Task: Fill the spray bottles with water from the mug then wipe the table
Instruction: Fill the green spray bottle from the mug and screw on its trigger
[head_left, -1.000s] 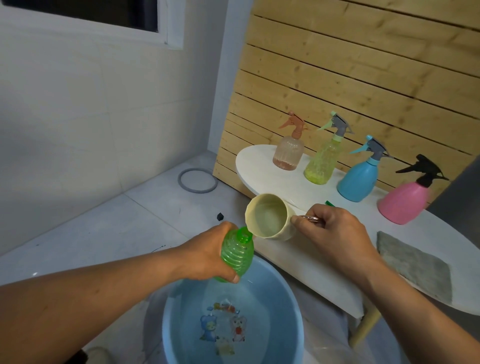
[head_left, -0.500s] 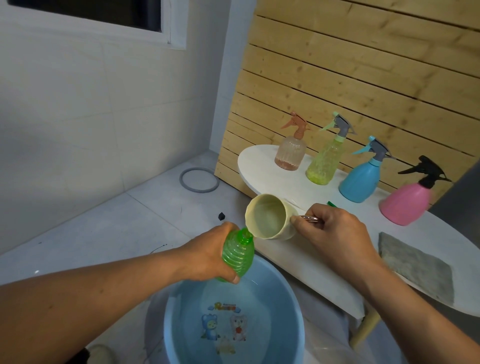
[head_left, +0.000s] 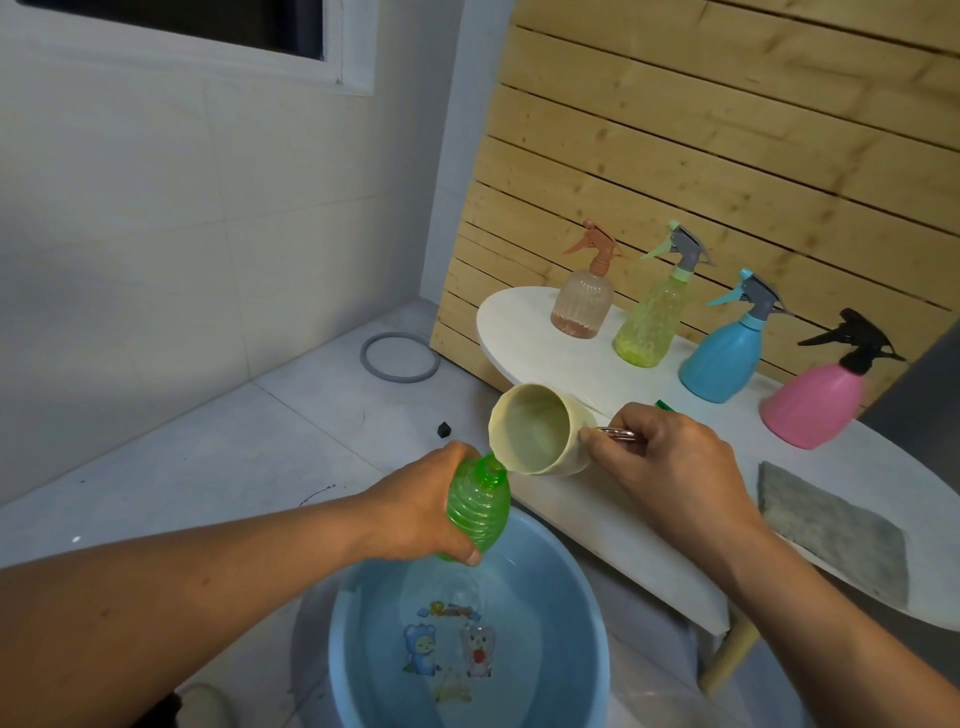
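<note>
While the left hand (head_left: 421, 506) wraps its curled fingers and thumb around a ribbed, translucent green bottle (head_left: 478, 506), the right hand (head_left: 670, 457) pinches the thin metal handle of a cream mug (head_left: 537, 434), fingers folded tight around it. The mug is tipped onto its side with its mouth turned toward the camera and its lower lip touching the bottle's open neck. The bottle has no spray head on it and leans slightly toward the mug. Both are held over a round blue plastic basin (head_left: 582, 613) holding water, with cartoon animals printed on its bottom, just off the near edge of the white oval table (head_left: 524, 332). Both forearms reach in from the lower corners, wrists converging.

Along the table's far edge stand four spray bottles: a peach ribbed one (head_left: 582, 301) at the left end, then a bumpy yellow-green one (head_left: 649, 322), a smooth blue one (head_left: 724, 358) and a pink one with a black trigger (head_left: 813, 402). A grey, fuzzy cloth (head_left: 831, 530) lies flat toward the table's right end.
</note>
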